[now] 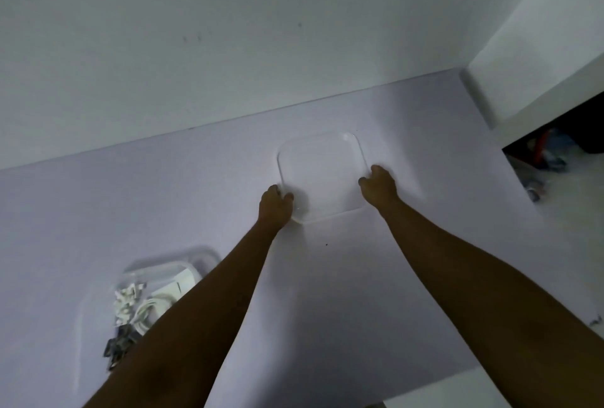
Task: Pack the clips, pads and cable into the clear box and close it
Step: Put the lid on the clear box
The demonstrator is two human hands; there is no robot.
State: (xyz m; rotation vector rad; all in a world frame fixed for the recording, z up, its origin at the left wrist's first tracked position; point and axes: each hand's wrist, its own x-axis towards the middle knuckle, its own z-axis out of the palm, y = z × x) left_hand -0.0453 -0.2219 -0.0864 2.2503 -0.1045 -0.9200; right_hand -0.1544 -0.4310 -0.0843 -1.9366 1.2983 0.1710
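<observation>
A clear square lid [322, 175] lies flat on the pale table, far from me at the centre. My left hand [275, 206] grips its near left corner and my right hand [379, 188] grips its right edge. The clear box [157, 272] stands at the near left, partly hidden by my left forearm. Inside it I see white clips [125, 303], a coiled white cable [147, 309], white pads [176, 286] and dark clips [117, 344].
The table [327, 293] meets a white wall [228, 48] at the back. A white cabinet [539, 48] stands at the right, with a dark opening and clutter [549, 153] beneath it. The table's near edge runs at the lower right.
</observation>
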